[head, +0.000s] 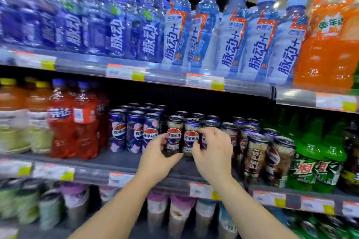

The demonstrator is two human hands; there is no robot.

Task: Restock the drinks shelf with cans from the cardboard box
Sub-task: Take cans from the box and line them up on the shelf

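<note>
On the middle shelf (116,163), the left hand (158,158) curls round a dark Pepsi can (174,136) at the front edge, and the right hand (212,153) has its fingers bent over the neighbouring can (192,137), touching it; whether it truly grips I cannot tell. Purple cans (134,132) stand just left, red bottles (75,124) beyond them, more brown cans (256,157) and green bottles (310,153) to the right, crowding both sides

"脉动" on blue bottles (116,35), "百事可乐" on dark cans (174,136), "PEPSI" on a tilted can (254,158).
</note>
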